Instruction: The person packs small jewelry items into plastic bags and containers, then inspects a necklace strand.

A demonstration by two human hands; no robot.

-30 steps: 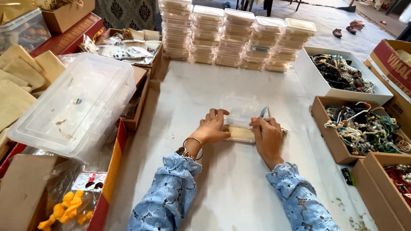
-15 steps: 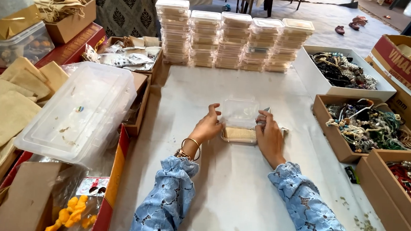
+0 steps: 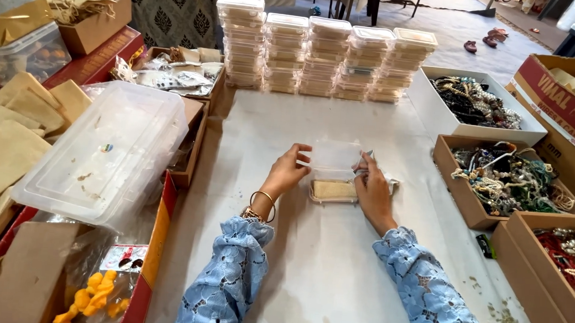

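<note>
A small clear plastic box (image 3: 334, 184) is set on the pale table (image 3: 333, 277), straight ahead of the person and between the two hands; a beige pouch (image 3: 333, 189) is seen lying inside it, and its hinged lid (image 3: 336, 156) is raised on the far side, tilted back from the base. The left hand (image 3: 285, 171) is placed at the lid's left edge, fingers curled and pinching it lightly; the right hand (image 3: 372, 187) is laid along the box's right end, fingers bent around lid and base (how firmly it is gripped cannot be told, and something small and pale is half hidden under it). The long axis of the box is run left to right, so each short end is met by one hand, and neither is clearly nearer. Stacks of closed clear boxes (image 3: 324, 51) are ranged along the far edge of the table; cardboard trays of tangled jewellery (image 3: 506, 178) are kept to the right; a large upturned plastic tub (image 3: 102, 153) and beige cloth bags (image 3: 3, 137) are piled to the left.
</note>
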